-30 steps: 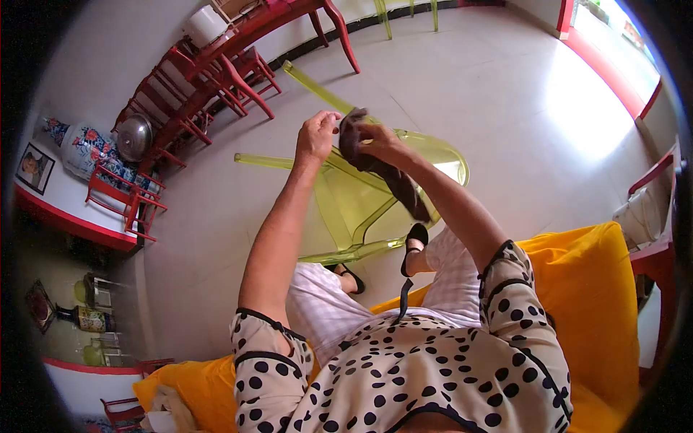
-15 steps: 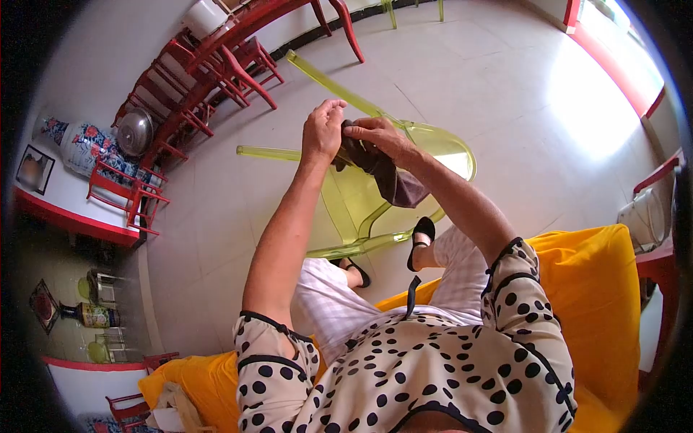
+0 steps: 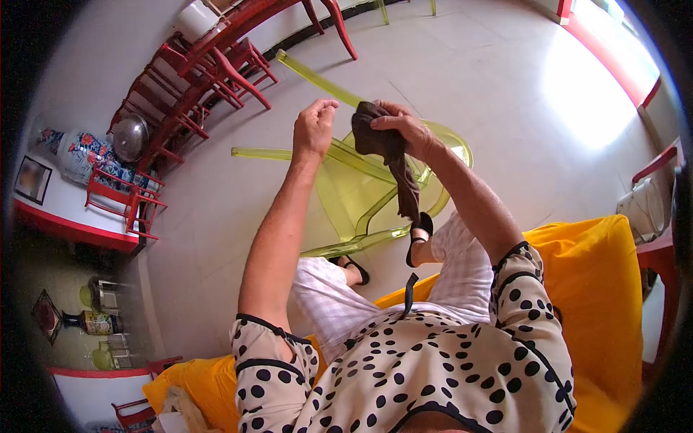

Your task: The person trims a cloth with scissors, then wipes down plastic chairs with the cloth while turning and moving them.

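Observation:
Dangling from my right hand (image 3: pixel 408 128) is a dark brown cloth (image 3: pixel 382 137), limp and narrow like a sock. Its upper part is bunched at my fingers and a thin end hangs down. My left hand (image 3: pixel 313 130) is raised beside it, a short gap away, with the fingers closed in a pinch. Whatever those fingers hold, if anything, is too small to see. Beneath both hands lies a transparent yellow-green chair (image 3: pixel 346 195), tipped over on the floor.
My feet in black shoes (image 3: pixel 422 227) are by the chair. Orange fabric (image 3: pixel 585 289) covers the seat under me. At the left are a red table (image 3: pixel 238 25), red chairs (image 3: pixel 133 195) and a flowered vase (image 3: pixel 86 151). A white bucket (image 3: pixel 642 209) stands at the right.
My hands have come apart. The brown cloth now hangs from my right hand alone, more stretched out downward, while my left hand has moved slightly left.

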A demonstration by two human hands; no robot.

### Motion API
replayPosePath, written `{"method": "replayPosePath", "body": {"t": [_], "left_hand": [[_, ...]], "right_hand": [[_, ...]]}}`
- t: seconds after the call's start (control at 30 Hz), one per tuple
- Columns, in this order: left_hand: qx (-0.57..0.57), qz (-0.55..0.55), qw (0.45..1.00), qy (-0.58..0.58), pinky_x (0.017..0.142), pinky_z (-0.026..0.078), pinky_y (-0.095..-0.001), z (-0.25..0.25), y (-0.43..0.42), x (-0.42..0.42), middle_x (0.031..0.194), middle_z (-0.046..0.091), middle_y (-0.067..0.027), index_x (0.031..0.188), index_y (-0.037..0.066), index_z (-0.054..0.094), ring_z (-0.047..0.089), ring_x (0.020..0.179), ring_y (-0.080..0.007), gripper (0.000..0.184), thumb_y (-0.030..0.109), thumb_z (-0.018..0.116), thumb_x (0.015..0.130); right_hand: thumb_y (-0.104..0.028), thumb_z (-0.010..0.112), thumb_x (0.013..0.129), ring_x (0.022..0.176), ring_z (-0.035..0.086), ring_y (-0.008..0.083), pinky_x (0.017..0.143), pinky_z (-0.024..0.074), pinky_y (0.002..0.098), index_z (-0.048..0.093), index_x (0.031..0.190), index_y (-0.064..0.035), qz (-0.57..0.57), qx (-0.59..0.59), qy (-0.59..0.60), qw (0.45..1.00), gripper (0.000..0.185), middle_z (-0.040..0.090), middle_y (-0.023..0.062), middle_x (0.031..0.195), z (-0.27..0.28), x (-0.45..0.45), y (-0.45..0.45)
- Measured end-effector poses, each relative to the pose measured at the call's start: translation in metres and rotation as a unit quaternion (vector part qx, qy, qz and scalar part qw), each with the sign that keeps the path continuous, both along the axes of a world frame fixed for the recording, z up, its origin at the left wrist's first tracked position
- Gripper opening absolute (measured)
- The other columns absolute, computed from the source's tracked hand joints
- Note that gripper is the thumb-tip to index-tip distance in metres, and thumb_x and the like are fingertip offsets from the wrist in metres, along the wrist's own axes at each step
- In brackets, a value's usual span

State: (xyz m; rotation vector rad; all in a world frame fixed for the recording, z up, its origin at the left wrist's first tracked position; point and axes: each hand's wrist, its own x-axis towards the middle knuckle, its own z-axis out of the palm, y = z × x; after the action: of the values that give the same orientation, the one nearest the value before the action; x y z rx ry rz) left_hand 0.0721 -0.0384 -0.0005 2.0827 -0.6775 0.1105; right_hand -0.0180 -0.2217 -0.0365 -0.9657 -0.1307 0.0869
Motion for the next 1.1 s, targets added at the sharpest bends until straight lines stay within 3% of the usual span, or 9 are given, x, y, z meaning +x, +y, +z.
{"method": "replayPosePath", "body": {"t": [0.13, 0.23, 0.33, 0.57, 0.77, 0.83, 0.9, 0.97, 1.1], "left_hand": [[-0.032, -0.031, 0.996, -0.074, 0.065, 0.046, -0.0296, -0.006, -0.001, 0.004, 0.07, 0.062, -0.0084, 0.095, 0.003, 0.064, 0.057, 0.065, -0.0164, 0.026, 0.022, 0.049, 0.086], [0.0, -0.01, 0.999, -0.044, 0.069, 0.046, -0.0282, -0.002, -0.001, 0.002, 0.074, 0.063, -0.0075, 0.095, 0.002, 0.064, 0.058, 0.07, -0.0151, 0.028, 0.023, 0.048, 0.086], [0.024, 0.011, 0.999, 0.025, 0.074, 0.045, -0.0261, 0.011, -0.002, -0.008, 0.08, 0.063, -0.0058, 0.097, 0.001, 0.064, 0.057, 0.077, -0.013, 0.028, 0.021, 0.048, 0.085], [0.018, 0.007, 1.0, 0.022, 0.075, 0.046, -0.0277, 0.006, -0.002, -0.006, 0.077, 0.062, -0.0068, 0.096, 0.001, 0.064, 0.058, 0.077, -0.0142, 0.028, 0.021, 0.048, 0.084], [0.014, 0.007, 1.0, 0.018, 0.074, 0.046, -0.0279, 0.006, -0.001, -0.004, 0.077, 0.063, -0.0065, 0.094, 0.001, 0.064, 0.059, 0.076, -0.0143, 0.028, 0.02, 0.048, 0.083], [0.01, 0.005, 1.0, 0.019, 0.074, 0.046, -0.0279, 0.002, -0.002, -0.003, 0.077, 0.063, -0.0063, 0.094, 0.001, 0.065, 0.059, 0.076, -0.0141, 0.027, 0.02, 0.049, 0.083], [0.0, 0.006, 1.0, 0.024, 0.073, 0.046, -0.0279, 0.001, -0.001, -0.001, 0.077, 0.063, -0.0061, 0.094, 0.001, 0.065, 0.059, 0.076, -0.014, 0.027, 0.019, 0.049, 0.083], [0.001, 0.006, 1.0, 0.019, 0.074, 0.046, -0.0278, 0.002, -0.001, -0.001, 0.077, 0.063, -0.006, 0.094, 0.001, 0.065, 0.059, 0.076, -0.0137, 0.027, 0.019, 0.049, 0.083], [0.007, 0.008, 1.0, 0.023, 0.074, 0.046, -0.0277, 0.004, -0.002, -0.004, 0.078, 0.063, -0.006, 0.095, 0.001, 0.065, 0.059, 0.076, -0.0137, 0.027, 0.019, 0.05, 0.083]], "right_hand": [[-0.001, 0.051, 0.07, 0.09, 0.062, 0.017, 0.083, 0.0516, 0.0301, 0.051, 0.118, 0.0023, 0.051, 0.028, -0.101, 0.993, 0.048, 0.061, 0.0112, 0.105, 0.023, 0.002, -0.001], [0.0, 0.051, 0.069, 0.087, 0.062, 0.0148, 0.081, 0.0521, 0.0277, 0.055, 0.115, 0.0016, 0.015, -0.12, -0.121, 0.985, 0.046, 0.062, 0.0098, 0.101, 0.013, 0.019, 0.004], [-0.008, 0.059, 0.071, 0.069, 0.062, 0.0134, 0.061, 0.0533, 0.0275, 0.061, 0.108, -0.0024, 0.031, -0.068, -0.043, 0.996, 0.037, 0.063, 0.0059, 0.086, -0.022, 0.034, 0.017], [-0.009, 0.069, 0.074, 0.076, 0.062, 0.0129, 0.076, 0.0526, 0.0267, 0.059, 0.108, -0.0012, -0.026, -0.212, -0.053, 0.976, 0.036, 0.064, 0.0067, 0.094, -0.019, 0.021, 0.02], [-0.014, 0.065, 0.077, 0.071, 0.061, 0.0137, 0.068, 0.0516, 0.0282, 0.062, 0.098, -0.0028, 0.056, -0.049, -0.059, 0.995, 0.024, 0.064, 0.0062, 0.086, 0.0, 0.015, 0.005], [-0.015, 0.065, 0.075, 0.072, 0.061, 0.014, 0.069, 0.0511, 0.0291, 0.062, 0.097, -0.0026, 0.002, -0.229, -0.251, 0.94, 0.026, 0.065, 0.0074, 0.085, -0.035, 0.048, 0.004], [-0.016, 0.065, 0.072, 0.072, 0.062, 0.0149, 0.07, 0.0506, 0.0299, 0.063, 0.097, -0.0028, -0.029, -0.322, -0.282, 0.903, 0.029, 0.065, 0.0084, 0.084, -0.037, 0.057, 0.009], [-0.017, 0.065, 0.069, 0.072, 0.062, 0.0161, 0.069, 0.0502, 0.0305, 0.063, 0.097, -0.0032, -0.034, -0.334, -0.155, 0.929, 0.031, 0.065, 0.0093, 0.083, -0.039, 0.054, 0.016], [-0.007, 0.062, 0.071, 0.077, 0.06, 0.0114, 0.074, 0.0482, 0.0271, 0.06, 0.1, -0.0041, -0.107, -0.453, -0.164, 0.87, 0.029, 0.066, 0.005, 0.086, -0.008, 0.024, 0.021]]}}
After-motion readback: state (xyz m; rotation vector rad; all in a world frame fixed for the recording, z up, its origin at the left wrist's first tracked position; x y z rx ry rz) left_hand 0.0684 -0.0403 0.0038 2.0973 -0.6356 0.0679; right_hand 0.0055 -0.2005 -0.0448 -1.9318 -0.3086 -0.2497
